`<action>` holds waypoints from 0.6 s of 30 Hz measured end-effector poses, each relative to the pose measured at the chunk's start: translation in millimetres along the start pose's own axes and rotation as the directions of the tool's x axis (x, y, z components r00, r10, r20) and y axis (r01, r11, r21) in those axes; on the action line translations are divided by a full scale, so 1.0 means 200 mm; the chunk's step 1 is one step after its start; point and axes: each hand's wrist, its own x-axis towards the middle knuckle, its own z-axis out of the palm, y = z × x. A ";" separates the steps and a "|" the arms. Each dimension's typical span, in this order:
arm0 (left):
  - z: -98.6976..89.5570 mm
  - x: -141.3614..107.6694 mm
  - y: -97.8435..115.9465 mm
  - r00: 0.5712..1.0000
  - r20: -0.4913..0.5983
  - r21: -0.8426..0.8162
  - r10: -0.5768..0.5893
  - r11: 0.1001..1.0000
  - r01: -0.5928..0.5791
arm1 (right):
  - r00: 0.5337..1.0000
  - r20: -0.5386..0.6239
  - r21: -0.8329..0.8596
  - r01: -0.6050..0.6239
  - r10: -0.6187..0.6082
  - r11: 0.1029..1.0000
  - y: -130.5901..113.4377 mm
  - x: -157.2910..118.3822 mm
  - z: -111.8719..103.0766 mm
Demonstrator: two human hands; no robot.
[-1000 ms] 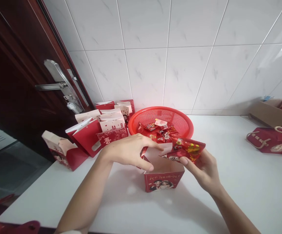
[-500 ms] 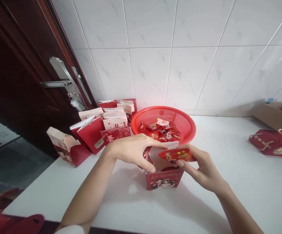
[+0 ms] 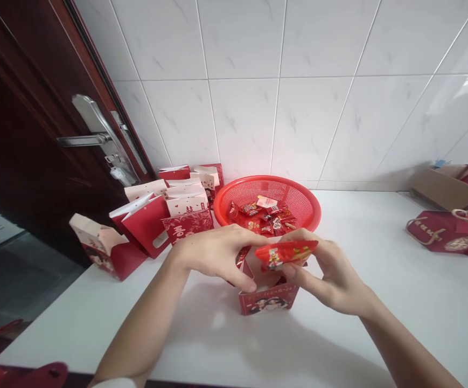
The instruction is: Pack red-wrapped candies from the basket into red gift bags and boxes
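Note:
A small red gift box [image 3: 269,303] with a cartoon couple on its front stands open-topped on the white table. My left hand [image 3: 216,257] curves over its left side, the thumb on the front rim and the other fingers behind, partly hidden. Just above the opening, my right hand [image 3: 334,277] pinches a shiny red snack packet [image 3: 284,253] between thumb and fingers. Something dark red shows inside the box. Behind it, a red plastic basket [image 3: 316,215] holds several wrapped sweets [image 3: 268,220].
Several red and cream gift boxes [image 3: 147,218] stand at the back left, beside a dark wooden door [image 3: 19,108]. On the right are a red box with rope handles [image 3: 439,233] and a cardboard carton [image 3: 439,188]. A tiled wall [image 3: 310,118] borders the table [image 3: 379,323].
The right hand has shifted the red packet slightly left and tilted it over the box opening. My left hand keeps its place on the box. The view has turned slightly right.

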 end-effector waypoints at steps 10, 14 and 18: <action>0.13 -0.07 0.19 0.982 -0.135 0.225 -0.135 0.961 0.163 | 0.981 0.176 -0.085 0.104 -0.088 0.991 0.00 -0.06 -0.04; 0.12 -0.07 0.18 0.985 -0.106 0.263 -0.134 0.952 0.158 | 0.970 0.228 -0.170 0.123 -0.082 0.978 -0.01 -0.07 -0.07; 0.11 -0.07 0.15 0.989 -0.093 0.266 -0.116 0.954 0.137 | 0.964 0.251 -0.215 0.138 -0.081 0.967 -0.04 -0.06 -0.06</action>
